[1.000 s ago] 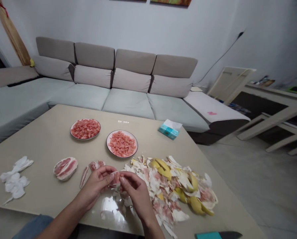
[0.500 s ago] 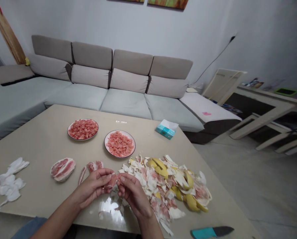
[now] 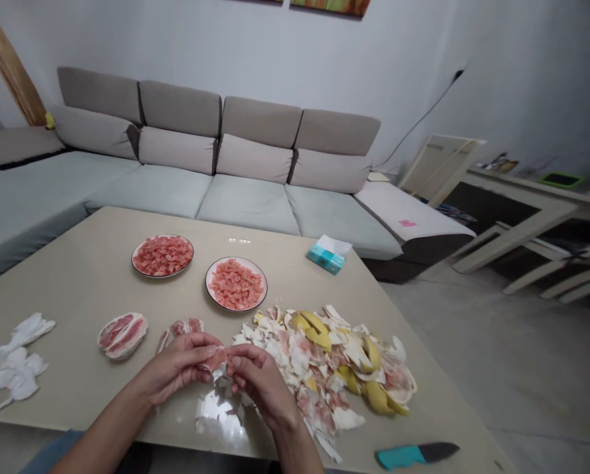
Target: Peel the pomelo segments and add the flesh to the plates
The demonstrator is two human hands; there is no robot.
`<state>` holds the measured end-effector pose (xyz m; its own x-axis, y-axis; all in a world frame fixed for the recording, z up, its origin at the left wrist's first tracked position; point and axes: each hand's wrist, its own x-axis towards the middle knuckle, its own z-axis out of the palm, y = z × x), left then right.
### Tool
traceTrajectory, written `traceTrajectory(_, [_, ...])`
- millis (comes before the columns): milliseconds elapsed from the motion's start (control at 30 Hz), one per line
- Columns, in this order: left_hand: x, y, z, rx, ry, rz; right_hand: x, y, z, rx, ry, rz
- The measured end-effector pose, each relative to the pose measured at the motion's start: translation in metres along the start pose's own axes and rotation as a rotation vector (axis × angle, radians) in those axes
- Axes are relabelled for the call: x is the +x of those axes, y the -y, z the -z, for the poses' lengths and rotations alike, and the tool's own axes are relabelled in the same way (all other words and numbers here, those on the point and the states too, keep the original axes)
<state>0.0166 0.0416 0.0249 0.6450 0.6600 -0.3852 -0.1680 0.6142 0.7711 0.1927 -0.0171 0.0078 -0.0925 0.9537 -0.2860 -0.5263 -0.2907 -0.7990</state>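
Note:
My left hand (image 3: 176,368) and my right hand (image 3: 258,382) meet over the near edge of the beige table (image 3: 78,276), both pinching one pink pomelo segment (image 3: 216,359) between thumbs and fingers. Just left of my hands lie loose pomelo segments (image 3: 181,327) and a bigger unpeeled pomelo chunk (image 3: 122,334). A heap of yellow and white pomelo peel (image 3: 334,359) spreads to the right of my right hand. Two plates hold pink pomelo pieces: the left plate (image 3: 162,255) and the right plate (image 3: 236,284), both beyond my hands.
Crumpled white tissues (image 3: 16,362) lie at the table's left. A teal tissue pack (image 3: 327,255) sits at the far right edge. A knife with a teal handle (image 3: 413,454) lies at the near right corner. A grey sofa (image 3: 201,178) wraps behind the table.
The view has drifted slightly right and down. My hands stay together on the segment, fingers shifting a little as they work at it.

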Motion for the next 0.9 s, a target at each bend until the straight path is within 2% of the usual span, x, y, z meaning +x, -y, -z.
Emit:
traceTrajectory(100, [0.0, -0.004, 0.004, -0.042, -0.01, -0.007, 0.0, 0.001, 0.002, 0.041, 0.027, -0.026])
traceTrajectory(233, [-0.001, -0.007, 0.008, -0.069, -0.086, -0.031, -0.001, 0.005, 0.003, 0.089, 0.034, -0.024])
traceTrajectory(467, [0.001, -0.001, 0.005, -0.137, -0.04, -0.051, -0.003, 0.002, 0.004, 0.08, 0.053, -0.013])
traceTrajectory(567, [0.001, -0.002, 0.003, -0.148, -0.066, -0.089, 0.012, 0.003, 0.008, -0.174, -0.024, 0.058])
traceTrajectory(667, [0.001, -0.004, 0.003, -0.158, -0.088, -0.124, 0.045, 0.017, 0.014, -0.54, -0.157, 0.24])
traceTrajectory(800, [0.003, -0.004, 0.007, -0.184, -0.079, -0.18, 0.09, 0.044, 0.015, -0.699, -0.276, 0.407])
traceTrajectory(900, [0.003, -0.003, 0.009, -0.21, -0.093, -0.225, 0.09, 0.046, 0.007, -0.766, -0.314, 0.49])
